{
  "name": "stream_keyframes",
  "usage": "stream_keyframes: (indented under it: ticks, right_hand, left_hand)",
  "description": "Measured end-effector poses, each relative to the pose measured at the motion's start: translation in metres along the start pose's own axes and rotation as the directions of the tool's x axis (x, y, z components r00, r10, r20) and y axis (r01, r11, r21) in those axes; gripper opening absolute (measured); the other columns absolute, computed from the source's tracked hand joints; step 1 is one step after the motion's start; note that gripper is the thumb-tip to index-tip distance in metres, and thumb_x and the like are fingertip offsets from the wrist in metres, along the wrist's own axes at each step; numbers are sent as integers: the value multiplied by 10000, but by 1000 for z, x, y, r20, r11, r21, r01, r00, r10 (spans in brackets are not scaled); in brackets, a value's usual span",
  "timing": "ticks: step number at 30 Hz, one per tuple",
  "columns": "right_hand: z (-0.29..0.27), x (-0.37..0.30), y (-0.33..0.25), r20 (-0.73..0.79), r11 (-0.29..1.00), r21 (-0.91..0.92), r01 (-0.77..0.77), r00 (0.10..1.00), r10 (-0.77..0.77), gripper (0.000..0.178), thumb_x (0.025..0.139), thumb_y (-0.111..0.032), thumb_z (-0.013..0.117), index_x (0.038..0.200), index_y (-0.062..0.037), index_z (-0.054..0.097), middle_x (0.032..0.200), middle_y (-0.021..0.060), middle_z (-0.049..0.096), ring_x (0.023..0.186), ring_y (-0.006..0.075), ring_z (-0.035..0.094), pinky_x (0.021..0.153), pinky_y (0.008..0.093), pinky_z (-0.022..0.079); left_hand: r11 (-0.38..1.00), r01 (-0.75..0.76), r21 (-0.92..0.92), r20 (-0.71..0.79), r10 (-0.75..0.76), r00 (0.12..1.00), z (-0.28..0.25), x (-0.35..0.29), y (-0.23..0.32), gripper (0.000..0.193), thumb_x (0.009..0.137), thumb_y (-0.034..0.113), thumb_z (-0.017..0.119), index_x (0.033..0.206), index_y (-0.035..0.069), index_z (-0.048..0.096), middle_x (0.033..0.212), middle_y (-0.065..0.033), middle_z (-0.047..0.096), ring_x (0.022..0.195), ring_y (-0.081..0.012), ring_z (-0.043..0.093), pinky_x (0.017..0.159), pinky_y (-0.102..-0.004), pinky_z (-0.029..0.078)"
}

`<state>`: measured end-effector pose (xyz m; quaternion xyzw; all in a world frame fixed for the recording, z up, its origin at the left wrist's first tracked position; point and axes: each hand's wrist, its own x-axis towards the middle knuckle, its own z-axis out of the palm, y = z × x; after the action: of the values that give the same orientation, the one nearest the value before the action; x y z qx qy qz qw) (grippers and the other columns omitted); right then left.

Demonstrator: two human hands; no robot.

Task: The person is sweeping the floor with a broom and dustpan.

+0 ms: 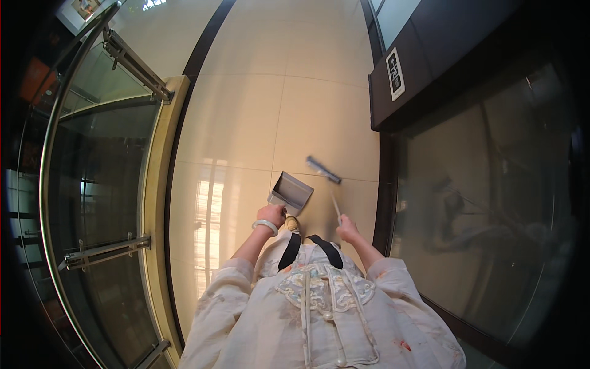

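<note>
My left hand (pixel 272 215), below a pale bangle on the wrist, is closed at the top of a grey dustpan (pixel 291 192). The handle itself is mostly hidden under the fist. The pan's open side faces ahead and to the right, close to the floor; I see nothing certain inside it. My right hand (pixel 348 228) is wrapped round the thin light handle of a broom (pixel 324 170). Its narrow blue-grey head, slightly blurred, is to the right of the dustpan and apart from it, at or just above the tiles.
Glossy beige floor tiles (pixel 246 117) run ahead between dark borders. On the left stands a glass railing with a metal handrail (pixel 46 154). A dark glass panel (pixel 473 227) lines the right, below a dark ledge bearing a small sign (pixel 395 74). My shoe (pixel 292 223) is beside the dustpan.
</note>
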<state>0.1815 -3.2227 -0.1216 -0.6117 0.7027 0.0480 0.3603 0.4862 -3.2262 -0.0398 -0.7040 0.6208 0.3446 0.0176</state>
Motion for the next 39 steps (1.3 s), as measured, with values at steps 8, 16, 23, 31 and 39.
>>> stream_keyframes:
  ticks: [8,16,23,31,39]
  right_hand:
    - [-130,-69,-23,542,827,387,-408,826,154,480,686,6,554,1158,-51,492,607,71,517,397,125,446,333,281,311]
    - [-104,-15,-37,187,932,284,-224,967,176,450,688,-36,554,1134,-65,499,702,158,577,554,264,565,454,363,428]
    - [-18,-1,-50,184,998,-39,55,982,-47,370,677,-75,554,1038,-24,493,785,233,596,701,365,617,578,413,498]
    - [-130,-72,-34,582,709,488,-509,795,171,454,687,57,543,1121,-36,452,584,53,464,378,101,399,329,257,277]
    - [-133,-84,1,433,547,663,-511,858,277,505,709,60,510,1189,-78,437,597,61,477,369,111,393,323,271,264]
  left_hand:
    - [1000,-16,-5,-24,16,1000,-9,3,1,141,733,210,570,836,177,661,789,-94,651,752,-272,624,667,-392,496]
    - [1000,-15,-14,-41,14,999,-3,2,-1,139,728,217,579,834,182,664,790,-89,655,755,-258,629,671,-382,500]
    - [1000,9,-12,-11,-9,1000,0,5,-3,146,727,217,580,846,191,662,791,-82,657,758,-254,630,670,-376,500]
    - [999,5,-37,-22,-6,1000,-2,7,-7,151,711,199,575,837,177,656,793,-93,658,748,-273,634,653,-384,503]
    - [999,4,-36,-25,-5,1000,-1,11,3,151,710,245,599,825,173,663,778,-82,650,742,-263,618,643,-381,489]
